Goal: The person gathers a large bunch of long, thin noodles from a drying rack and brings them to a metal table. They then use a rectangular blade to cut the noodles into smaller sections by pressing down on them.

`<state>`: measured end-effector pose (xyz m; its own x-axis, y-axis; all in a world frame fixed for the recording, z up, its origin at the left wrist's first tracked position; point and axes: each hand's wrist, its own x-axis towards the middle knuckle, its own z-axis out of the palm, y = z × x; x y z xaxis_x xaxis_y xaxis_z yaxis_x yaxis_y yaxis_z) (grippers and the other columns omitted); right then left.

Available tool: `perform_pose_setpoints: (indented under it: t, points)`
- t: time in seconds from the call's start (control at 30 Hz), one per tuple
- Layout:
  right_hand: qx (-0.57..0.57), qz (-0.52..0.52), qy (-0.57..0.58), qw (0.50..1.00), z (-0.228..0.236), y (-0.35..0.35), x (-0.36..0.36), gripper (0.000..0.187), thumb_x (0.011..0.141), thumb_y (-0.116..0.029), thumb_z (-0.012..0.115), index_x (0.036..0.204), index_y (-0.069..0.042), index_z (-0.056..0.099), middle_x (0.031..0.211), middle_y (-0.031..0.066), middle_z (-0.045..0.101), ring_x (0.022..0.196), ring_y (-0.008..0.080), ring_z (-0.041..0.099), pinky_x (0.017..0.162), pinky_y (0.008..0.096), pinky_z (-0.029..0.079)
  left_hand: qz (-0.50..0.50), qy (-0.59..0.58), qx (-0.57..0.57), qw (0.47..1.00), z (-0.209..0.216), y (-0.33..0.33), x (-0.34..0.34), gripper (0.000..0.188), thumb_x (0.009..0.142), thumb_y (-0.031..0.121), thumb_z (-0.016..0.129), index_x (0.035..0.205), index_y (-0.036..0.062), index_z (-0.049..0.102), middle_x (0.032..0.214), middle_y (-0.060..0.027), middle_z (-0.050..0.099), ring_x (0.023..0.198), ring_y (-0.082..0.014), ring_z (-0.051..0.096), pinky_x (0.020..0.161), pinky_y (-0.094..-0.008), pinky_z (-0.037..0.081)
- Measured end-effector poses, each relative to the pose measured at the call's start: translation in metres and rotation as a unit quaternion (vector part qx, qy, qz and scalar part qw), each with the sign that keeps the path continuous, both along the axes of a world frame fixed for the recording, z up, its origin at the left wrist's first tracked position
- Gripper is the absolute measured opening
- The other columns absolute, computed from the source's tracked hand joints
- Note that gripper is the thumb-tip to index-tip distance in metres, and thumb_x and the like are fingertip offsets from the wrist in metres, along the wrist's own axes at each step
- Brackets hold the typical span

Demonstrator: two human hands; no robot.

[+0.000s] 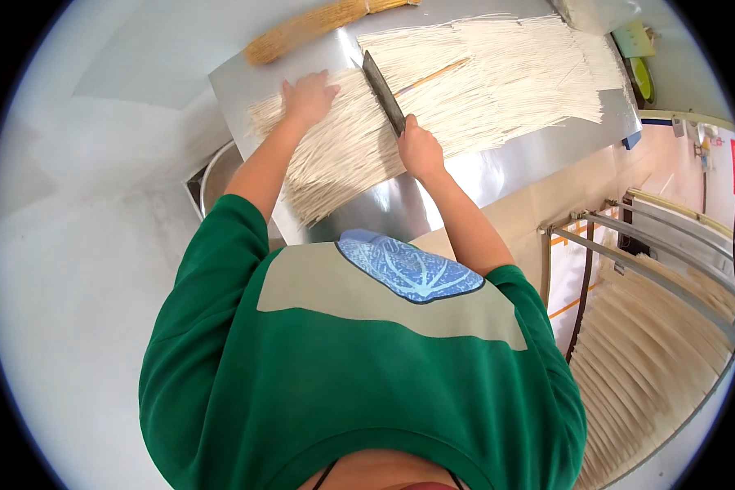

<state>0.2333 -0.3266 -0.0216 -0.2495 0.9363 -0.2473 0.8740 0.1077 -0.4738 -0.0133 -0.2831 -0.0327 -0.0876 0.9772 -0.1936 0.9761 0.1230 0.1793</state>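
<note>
Long pale dried noodles (514, 73) lie in a wide layer across a shiny metal table (482, 180). My right hand (421, 149) grips the handle of a long dark-bladed knife (381, 88), whose blade stands across the noodle layer. To the left of the blade, my left hand (310, 100) rests on the noodles with its fingers spread. A thin wooden stick (433, 77) lies on the layer just right of the knife. Some noodle ends at the left side fan out unevenly.
A straw brush (310, 31) lies along the table's far left edge. At the lower right, a metal rack (670, 282) stands beside hanging rows of noodles (645, 359). A round metal container (217, 180) sits under the table's left side. A green dish (643, 79) is at the far right.
</note>
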Motion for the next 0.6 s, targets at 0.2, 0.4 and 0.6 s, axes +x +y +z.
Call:
perform_pose_setpoints:
  t: [0.2,0.4,0.6]
  points:
    - [0.033,-0.043,0.064,0.997,0.032,-0.01,0.009,0.019,0.09,-0.013,0.05,0.102,0.0,0.046,0.075,0.0252,0.063,0.071,0.0436,0.062,0.063,0.0515,0.048,0.01,-0.034,0.061,0.998,-0.01,0.004,-0.01,0.048,0.095,0.042,0.045,0.131,0.0107,0.049,0.127,-0.0116,0.054,0.119,-0.0296,0.048,0.103,-0.0619,0.024]
    - [0.103,-0.211,0.206,0.95,0.037,-0.073,0.073,0.018,0.091,-0.011,0.053,0.104,0.001,0.047,0.069,0.0227,0.059,0.062,0.0414,0.058,0.055,0.0417,0.044,-0.038,-0.112,0.178,0.977,-0.017,0.03,0.027,0.022,0.086,0.027,0.061,0.1,0.0112,0.066,0.101,-0.0078,0.063,0.104,-0.0277,0.055,0.091,-0.0499,0.037]
    - [0.013,-0.303,0.193,0.933,0.006,-0.158,0.135,0.016,0.092,-0.012,0.052,0.1,0.002,0.046,0.064,0.0196,0.054,0.054,0.0321,0.056,0.051,0.0394,0.041,-0.114,-0.067,0.121,0.984,-0.032,0.04,0.099,0.012,0.082,0.025,0.066,0.086,0.0141,0.067,0.09,-0.005,0.063,0.096,-0.0244,0.057,0.083,-0.0402,0.04]
